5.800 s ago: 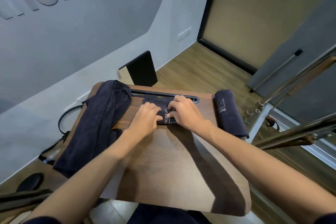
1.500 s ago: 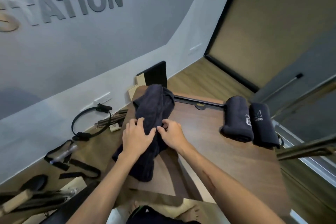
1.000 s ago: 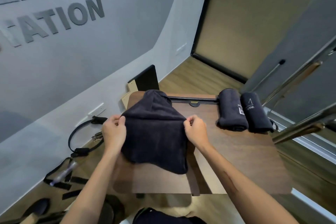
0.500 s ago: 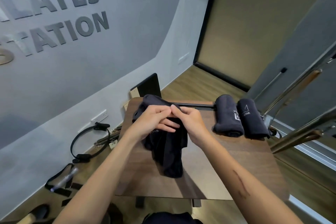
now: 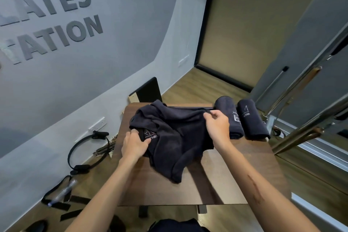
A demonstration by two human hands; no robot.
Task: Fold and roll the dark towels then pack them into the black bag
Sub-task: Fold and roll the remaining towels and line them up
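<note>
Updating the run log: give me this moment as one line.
step: spreading loose dark towel | left hand: grips towel edge | right hand: pinches far edge | rolled towels: two, on table

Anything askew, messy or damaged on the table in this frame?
Only the loose towel: it lies crumpled and unfolded on the table, with the left hand and right hand gripping its edges. The two rolled towels sit neatly side by side. No damage shows.

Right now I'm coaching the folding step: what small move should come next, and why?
Probably pull both hands apart to spread the towel flat: it lies bunched on the table, left hand gripping its near-left edge, right hand pinching a far corner.
</note>
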